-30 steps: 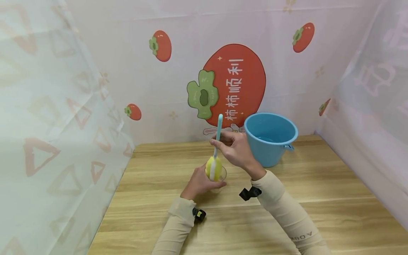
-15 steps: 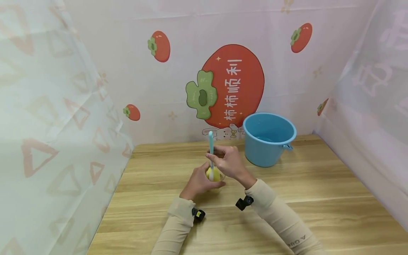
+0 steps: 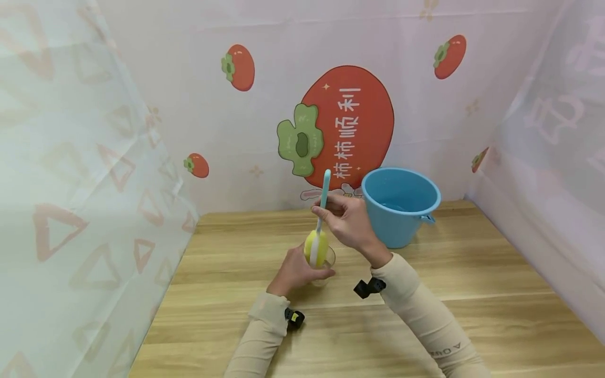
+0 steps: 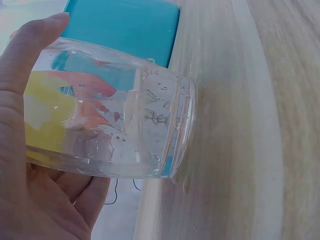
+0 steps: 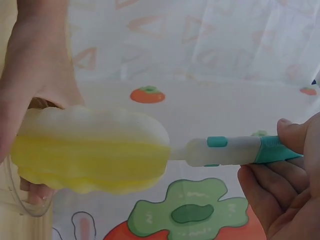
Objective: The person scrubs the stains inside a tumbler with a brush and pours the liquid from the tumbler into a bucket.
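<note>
My left hand [image 3: 294, 270] grips a clear glass [image 4: 120, 120] from its left side. The glass looks upright, its base at or just above the wooden tabletop; water drops cling to its wall. My right hand [image 3: 350, 223] pinches the teal-and-white handle [image 3: 325, 190] of a sponge cup brush above the glass. The brush's yellow-and-white sponge head [image 5: 95, 150] stands mostly above the rim, with its lower end in the mouth. In the left wrist view, yellow sponge shows through the upper glass wall. Left fingers partly hide the glass in the head view.
A blue bucket [image 3: 399, 226] stands at the back of the wooden table [image 3: 227, 315], just right of my right hand. Behind the table hangs a white cloth [image 3: 274, 31] printed with persimmons. More cloth walls flank both sides.
Half a second ago the brush was pushed down into the glass; now my right hand has raised it, roughly back to its height one second ago. My left hand stays put.
</note>
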A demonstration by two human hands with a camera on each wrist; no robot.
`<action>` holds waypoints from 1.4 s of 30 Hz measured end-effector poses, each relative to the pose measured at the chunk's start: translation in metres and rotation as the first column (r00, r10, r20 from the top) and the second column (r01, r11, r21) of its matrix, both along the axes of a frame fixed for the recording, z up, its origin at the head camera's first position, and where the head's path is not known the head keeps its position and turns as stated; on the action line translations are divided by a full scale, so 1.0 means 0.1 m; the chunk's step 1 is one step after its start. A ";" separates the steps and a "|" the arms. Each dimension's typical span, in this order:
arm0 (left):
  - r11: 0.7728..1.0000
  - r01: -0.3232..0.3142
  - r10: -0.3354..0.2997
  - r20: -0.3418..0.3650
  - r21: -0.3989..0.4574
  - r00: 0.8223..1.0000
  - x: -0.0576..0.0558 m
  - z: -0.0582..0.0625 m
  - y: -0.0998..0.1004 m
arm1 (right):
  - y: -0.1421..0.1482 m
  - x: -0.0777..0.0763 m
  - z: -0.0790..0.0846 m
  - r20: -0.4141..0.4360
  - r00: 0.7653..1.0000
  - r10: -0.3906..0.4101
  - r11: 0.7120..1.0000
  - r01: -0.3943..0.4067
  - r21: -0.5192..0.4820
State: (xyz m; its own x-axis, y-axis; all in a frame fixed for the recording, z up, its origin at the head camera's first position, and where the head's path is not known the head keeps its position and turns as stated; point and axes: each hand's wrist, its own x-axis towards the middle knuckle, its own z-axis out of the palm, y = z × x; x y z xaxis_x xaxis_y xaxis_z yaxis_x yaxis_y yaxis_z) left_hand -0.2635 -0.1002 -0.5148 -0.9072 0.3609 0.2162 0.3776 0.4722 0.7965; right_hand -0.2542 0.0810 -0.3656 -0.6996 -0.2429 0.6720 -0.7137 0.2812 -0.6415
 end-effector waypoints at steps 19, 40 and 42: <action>1.000 0.003 -0.003 0.001 -0.004 1.000 -0.03 0.02 0.00 | -0.11 -0.07 -0.50 0.083 0.996 0.010 0.999 -0.013 0.032; 1.000 -0.001 0.001 -0.007 -0.016 1.000 -0.01 0.00 0.01 | -0.03 -0.06 -0.15 0.038 0.999 0.016 0.999 -0.017 0.036; 1.000 -0.006 0.006 0.015 -0.014 1.000 0.00 0.01 0.02 | -0.04 -0.08 -0.25 0.061 0.998 0.005 0.998 -0.009 0.057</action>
State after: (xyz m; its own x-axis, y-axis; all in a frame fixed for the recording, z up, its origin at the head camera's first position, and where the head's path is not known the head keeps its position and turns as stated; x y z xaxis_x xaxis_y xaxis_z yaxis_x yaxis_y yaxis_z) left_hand -0.2632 -0.0987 -0.5142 -0.9125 0.3582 0.1977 0.3630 0.4857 0.7952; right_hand -0.2617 0.0772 -0.3911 -0.7368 -0.2846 0.6134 -0.6761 0.3139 -0.6666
